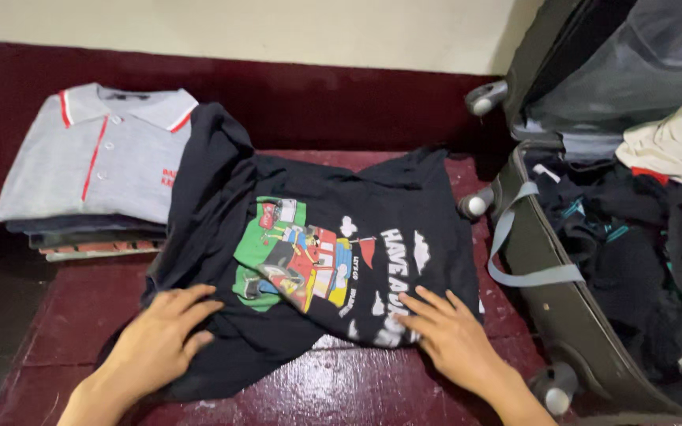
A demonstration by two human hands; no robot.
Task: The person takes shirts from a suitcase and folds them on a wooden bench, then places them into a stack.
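Black T-shirt (317, 252) lies spread on the dark red tabletop (357, 390) — left hand (159, 339) and right hand (451, 335) pressed flat on it, fingers splayed — beside an open suitcase (562, 315) of dark clothes.

Black printed T-shirt (317, 252) — spread flat, rumpled.
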